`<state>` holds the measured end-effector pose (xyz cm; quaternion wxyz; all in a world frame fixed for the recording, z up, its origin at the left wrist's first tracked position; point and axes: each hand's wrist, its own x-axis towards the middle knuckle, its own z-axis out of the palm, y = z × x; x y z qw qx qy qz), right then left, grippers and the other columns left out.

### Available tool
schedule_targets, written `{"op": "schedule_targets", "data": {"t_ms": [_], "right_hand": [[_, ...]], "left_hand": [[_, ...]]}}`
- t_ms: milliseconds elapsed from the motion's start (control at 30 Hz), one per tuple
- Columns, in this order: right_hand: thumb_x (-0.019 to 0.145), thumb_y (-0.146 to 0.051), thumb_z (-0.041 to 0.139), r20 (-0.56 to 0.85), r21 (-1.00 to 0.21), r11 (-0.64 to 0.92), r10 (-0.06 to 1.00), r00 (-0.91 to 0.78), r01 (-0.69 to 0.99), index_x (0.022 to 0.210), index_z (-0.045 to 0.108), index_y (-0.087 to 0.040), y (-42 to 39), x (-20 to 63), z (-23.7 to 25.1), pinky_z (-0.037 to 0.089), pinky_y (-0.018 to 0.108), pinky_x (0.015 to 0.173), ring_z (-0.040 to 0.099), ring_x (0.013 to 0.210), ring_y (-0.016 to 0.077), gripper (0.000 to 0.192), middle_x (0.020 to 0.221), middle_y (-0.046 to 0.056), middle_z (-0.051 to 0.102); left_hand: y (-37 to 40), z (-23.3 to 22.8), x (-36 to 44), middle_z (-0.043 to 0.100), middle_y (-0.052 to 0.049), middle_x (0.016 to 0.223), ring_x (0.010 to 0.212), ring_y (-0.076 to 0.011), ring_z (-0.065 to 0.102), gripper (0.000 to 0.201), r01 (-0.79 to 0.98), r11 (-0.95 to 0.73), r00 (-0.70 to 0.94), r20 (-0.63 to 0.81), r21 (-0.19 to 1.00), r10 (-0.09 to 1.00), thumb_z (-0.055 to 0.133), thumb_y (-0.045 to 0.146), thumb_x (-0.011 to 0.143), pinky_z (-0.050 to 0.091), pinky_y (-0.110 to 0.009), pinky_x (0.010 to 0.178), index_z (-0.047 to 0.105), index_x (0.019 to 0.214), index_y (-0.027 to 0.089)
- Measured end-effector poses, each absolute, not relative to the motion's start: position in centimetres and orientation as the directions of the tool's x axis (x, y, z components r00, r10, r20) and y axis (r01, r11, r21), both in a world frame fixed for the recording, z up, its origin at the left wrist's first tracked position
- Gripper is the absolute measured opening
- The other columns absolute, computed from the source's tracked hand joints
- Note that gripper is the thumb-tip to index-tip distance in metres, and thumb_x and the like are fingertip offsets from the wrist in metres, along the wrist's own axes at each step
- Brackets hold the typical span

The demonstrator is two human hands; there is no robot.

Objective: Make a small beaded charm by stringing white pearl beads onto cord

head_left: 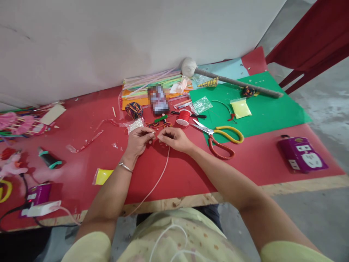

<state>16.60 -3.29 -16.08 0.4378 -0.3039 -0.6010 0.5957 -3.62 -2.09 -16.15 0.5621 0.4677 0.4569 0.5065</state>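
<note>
Across from me, the left hand (138,141) pinches what looks like a tiny white bead (153,133); the right hand (176,139) is pinched just beside, on what I can't tell. The bead bag (135,125) lies beyond the left hand, the nearer one, on the red surface (185,182).

The one view comes from a camera on the person's head, facing forward and tipped down over the red tabletop (169,178). It looks from above the table's near side, close enough that the yellow shirt (185,236) fills the near middle and both forearms reach away from it. The left hand (139,140) and right hand (174,139) lie near the centre — within arm's reach of the lens. The field is wide: the pale wall (109,43) closes the far side, a dark red chair (313,40) shows far right, and grey floor (305,218) shows near right.
</note>
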Motion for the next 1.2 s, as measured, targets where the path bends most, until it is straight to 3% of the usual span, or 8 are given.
{"op": "schedule_targets", "data": {"t_ms": [233, 633, 933, 1200], "right_hand": [[0.091, -0.048, 0.066, 0.158, -0.986, 0.117, 0.879, -0.450, -0.117, 0.083, 0.068, -0.014, -3.1, 16.6, -16.0, 0.047, 0.024, 0.062, 0.058, 0.065, 0.0119, 0.035, 0.072, 0.002, 0.066], [0.089, -0.043, 0.067, 0.139, -0.990, 0.111, 0.890, -0.435, -0.089, 0.081, 0.068, -0.014, -2.9, 16.5, -16.2, 0.047, 0.024, 0.062, 0.058, 0.065, 0.0119, 0.030, 0.071, 0.002, 0.067], [0.087, -0.034, 0.066, 0.125, -0.992, 0.103, 0.896, -0.425, -0.075, 0.079, 0.068, -0.014, -2.8, 16.4, -16.2, 0.045, 0.023, 0.060, 0.057, 0.062, 0.0108, 0.021, 0.068, 0.001, 0.066], [0.084, -0.026, 0.062, 0.113, -0.992, 0.124, 0.918, -0.381, 0.006, 0.075, 0.068, -0.014, -2.5, 16.2, -16.6, 0.044, 0.020, 0.057, 0.058, 0.058, 0.0094, 0.016, 0.065, 0.000, 0.066]], "left_hand": [[-2.2, -15.6, -4.2, 0.075, -0.005, 0.079, 0.065, -0.0142, 0.066, 0.020, 0.132, -0.074, 0.040, 0.070, 0.988, 0.997, 0.091, 0.025, 0.063, 0.052, -0.023, 0.059, 0.080, 0.078, 0.018], [-2.4, -15.4, -4.1, 0.075, -0.005, 0.081, 0.070, -0.0157, 0.065, 0.018, 0.170, -0.090, 0.042, 0.084, 0.981, 0.996, 0.089, 0.026, 0.064, 0.052, -0.025, 0.064, 0.081, 0.080, 0.020], [-2.5, -15.0, -4.0, 0.074, -0.005, 0.084, 0.074, -0.0174, 0.066, 0.016, 0.233, -0.173, 0.097, 0.154, 0.957, 0.983, 0.087, 0.030, 0.069, 0.054, -0.027, 0.067, 0.081, 0.081, 0.022], [-2.2, -15.6, -4.3, 0.077, -0.006, 0.086, 0.081, -0.0181, 0.069, 0.013, 0.344, -0.336, 0.193, 0.285, 0.877, 0.939, 0.084, 0.032, 0.076, 0.054, -0.031, 0.080, 0.081, 0.083, 0.022]]}}
